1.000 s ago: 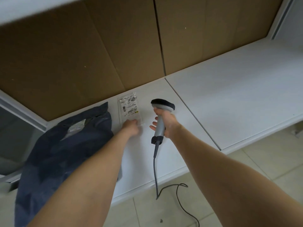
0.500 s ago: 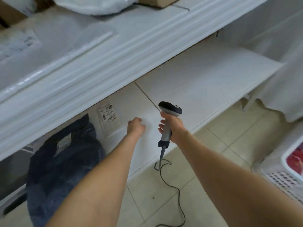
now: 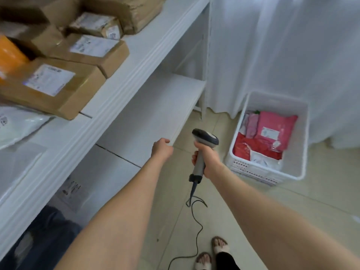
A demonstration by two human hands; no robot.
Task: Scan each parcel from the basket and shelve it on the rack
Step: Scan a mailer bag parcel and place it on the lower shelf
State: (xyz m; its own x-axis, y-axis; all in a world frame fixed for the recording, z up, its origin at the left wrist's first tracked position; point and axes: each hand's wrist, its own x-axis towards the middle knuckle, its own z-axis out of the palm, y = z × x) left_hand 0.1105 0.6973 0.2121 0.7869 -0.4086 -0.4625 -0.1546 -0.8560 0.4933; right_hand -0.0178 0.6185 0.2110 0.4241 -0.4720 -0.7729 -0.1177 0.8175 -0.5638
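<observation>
Parcels (image 3: 272, 129) lie in basket (image 3: 276, 99); right hand (image 3: 210, 159) grips scanner (image 3: 205, 137), left hand (image 3: 161, 149) curled, empty.

Bare forearms (image 3: 120, 221), pale sandals (image 3: 220, 247), dark trousers (image 3: 227, 262)

Pink and red parcels (image 3: 272, 123) flat in white basket (image 3: 299, 152) near white rack (image 3: 136, 61)

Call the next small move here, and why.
Probably reach the left hand right and down to the pink plastic mailer lying on top in the white plastic basket. That hand is curled and holds nothing, the right hand grips the grey handheld barcode scanner, and a red plastic mailer waits there too.
</observation>
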